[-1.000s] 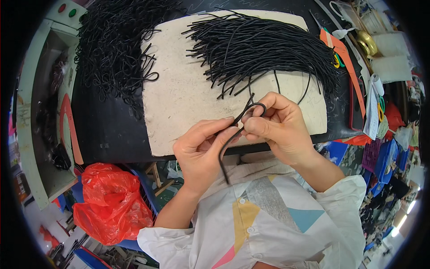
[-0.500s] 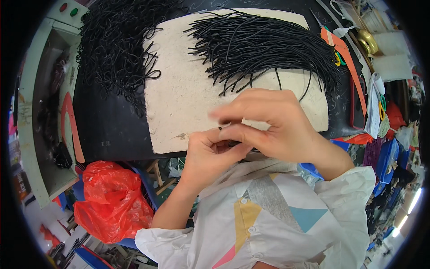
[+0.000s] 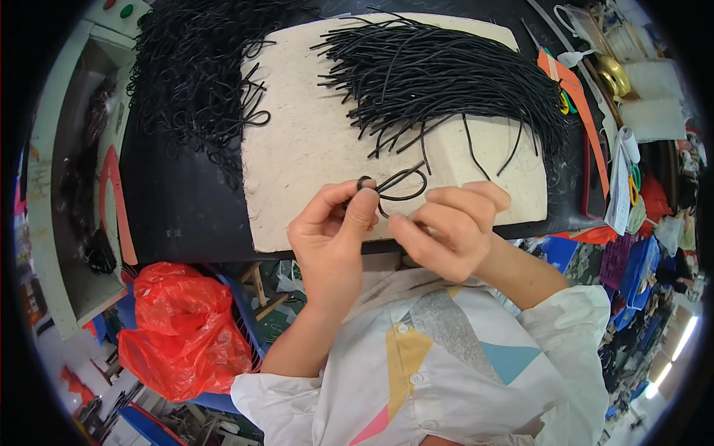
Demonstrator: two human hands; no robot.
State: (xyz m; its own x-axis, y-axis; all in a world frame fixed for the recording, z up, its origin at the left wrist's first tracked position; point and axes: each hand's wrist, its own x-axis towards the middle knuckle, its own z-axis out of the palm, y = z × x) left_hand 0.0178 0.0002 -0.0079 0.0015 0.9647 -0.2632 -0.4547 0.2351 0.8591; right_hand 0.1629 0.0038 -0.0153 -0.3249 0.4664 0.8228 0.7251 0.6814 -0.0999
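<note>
My left hand point(image 3: 332, 219) pinches a thin black cord point(image 3: 404, 198) between thumb and forefinger. The cord bends into a narrow loop that sticks out to the right, and a small coil of it shows at the fingertips. Close by on the right, my right hand point(image 3: 450, 227) has its fingers curled, with its fingertips at a short length of the same cord that hangs below the loop. Both hands are over the near part of a pale board point(image 3: 297, 149). On the board's far right lies a thick bundle of straight black cords point(image 3: 439, 70).
A tangled heap of looped black cords point(image 3: 186, 82) covers the table's far left. Orange-handled tools point(image 3: 580, 97) and scissors point(image 3: 634, 182) lie along the right edge. A red plastic bag point(image 3: 182, 327) sits below the table at left, beside an open grey cabinet point(image 3: 56, 186).
My hands were close together with the right one over the left. The right hand has moved lower and slightly right, and the cord's loop now shows between them.
</note>
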